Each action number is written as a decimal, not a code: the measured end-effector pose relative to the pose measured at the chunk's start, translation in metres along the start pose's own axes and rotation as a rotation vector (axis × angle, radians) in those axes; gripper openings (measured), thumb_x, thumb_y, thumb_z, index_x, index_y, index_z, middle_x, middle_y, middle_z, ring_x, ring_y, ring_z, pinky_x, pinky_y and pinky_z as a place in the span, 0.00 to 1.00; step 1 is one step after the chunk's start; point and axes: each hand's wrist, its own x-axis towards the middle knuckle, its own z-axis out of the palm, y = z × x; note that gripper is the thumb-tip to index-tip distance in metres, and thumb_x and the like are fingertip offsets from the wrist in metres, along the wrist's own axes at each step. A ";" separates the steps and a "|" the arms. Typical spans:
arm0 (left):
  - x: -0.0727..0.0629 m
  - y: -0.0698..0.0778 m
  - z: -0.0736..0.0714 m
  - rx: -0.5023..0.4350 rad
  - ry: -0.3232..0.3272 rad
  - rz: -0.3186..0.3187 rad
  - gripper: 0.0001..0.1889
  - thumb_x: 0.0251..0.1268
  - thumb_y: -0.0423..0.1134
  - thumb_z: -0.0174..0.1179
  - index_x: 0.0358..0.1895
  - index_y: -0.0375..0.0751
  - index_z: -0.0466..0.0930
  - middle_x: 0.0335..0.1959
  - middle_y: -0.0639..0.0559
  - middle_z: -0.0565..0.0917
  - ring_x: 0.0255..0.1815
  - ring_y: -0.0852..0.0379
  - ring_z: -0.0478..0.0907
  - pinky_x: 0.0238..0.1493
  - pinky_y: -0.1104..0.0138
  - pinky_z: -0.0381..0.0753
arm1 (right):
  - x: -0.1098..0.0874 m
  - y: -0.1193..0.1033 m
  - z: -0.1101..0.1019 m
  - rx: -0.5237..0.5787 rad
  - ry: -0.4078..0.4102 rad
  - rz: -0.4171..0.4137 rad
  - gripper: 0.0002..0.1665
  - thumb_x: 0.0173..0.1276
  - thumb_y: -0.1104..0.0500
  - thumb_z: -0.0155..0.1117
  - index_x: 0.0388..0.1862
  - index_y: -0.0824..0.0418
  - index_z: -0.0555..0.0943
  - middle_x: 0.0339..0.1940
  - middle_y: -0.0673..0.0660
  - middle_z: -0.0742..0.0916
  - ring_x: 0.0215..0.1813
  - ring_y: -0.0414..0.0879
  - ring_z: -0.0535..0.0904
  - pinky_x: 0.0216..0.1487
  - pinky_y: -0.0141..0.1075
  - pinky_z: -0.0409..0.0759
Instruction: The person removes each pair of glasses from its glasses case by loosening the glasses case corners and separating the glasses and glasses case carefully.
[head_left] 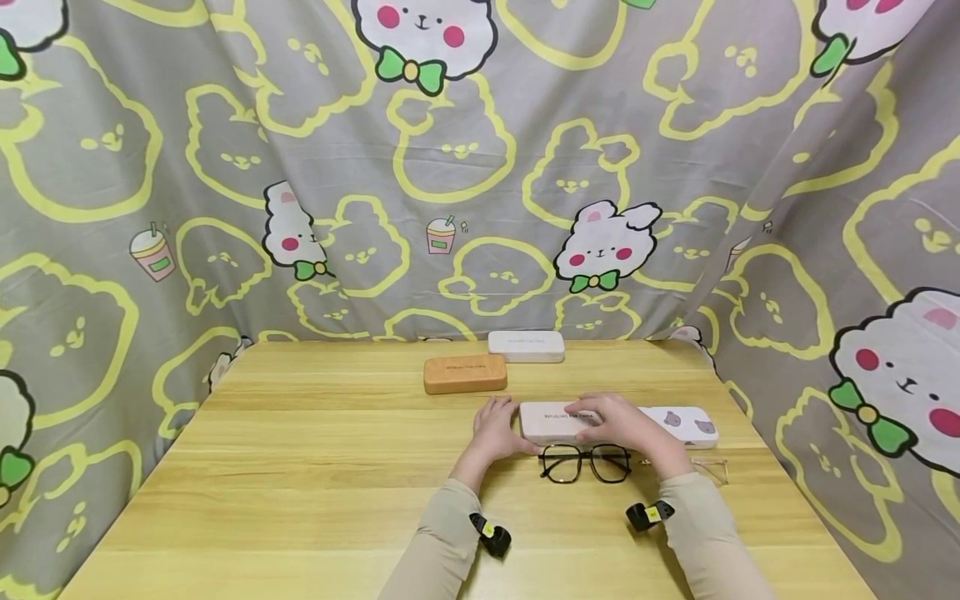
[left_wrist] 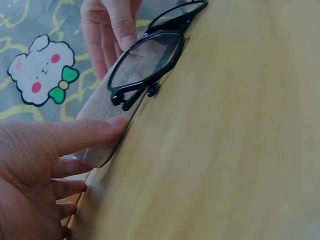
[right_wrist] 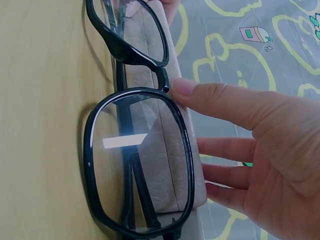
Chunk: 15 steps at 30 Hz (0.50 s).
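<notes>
beige case (head_left: 546, 423), right hand (head_left: 621, 423) pinching it, left hand (head_left: 495, 432) spread against it, on wooden table (head_left: 300, 483) before patterned curtain (head_left: 517, 208)

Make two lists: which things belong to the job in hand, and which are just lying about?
Probably in the job:
pale case, between left hand and right hand
black glasses, close in front

Apparently lying about:
clear glasses
bear case
orange case
white case
</notes>
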 end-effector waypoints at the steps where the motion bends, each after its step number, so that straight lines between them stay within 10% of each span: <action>1: 0.000 0.000 -0.002 -0.001 -0.011 0.002 0.48 0.39 0.48 0.79 0.68 0.37 0.69 0.74 0.40 0.63 0.78 0.37 0.50 0.78 0.43 0.44 | 0.000 0.000 0.000 0.001 0.000 0.003 0.29 0.58 0.50 0.73 0.59 0.55 0.82 0.64 0.71 0.78 0.65 0.67 0.73 0.62 0.59 0.75; 15: 0.001 -0.004 -0.023 -0.118 -0.074 0.004 0.45 0.43 0.44 0.78 0.69 0.39 0.69 0.69 0.40 0.72 0.71 0.39 0.67 0.72 0.46 0.64 | -0.004 -0.009 -0.009 -0.001 0.020 -0.009 0.28 0.63 0.55 0.69 0.62 0.61 0.78 0.60 0.62 0.83 0.63 0.61 0.77 0.62 0.57 0.75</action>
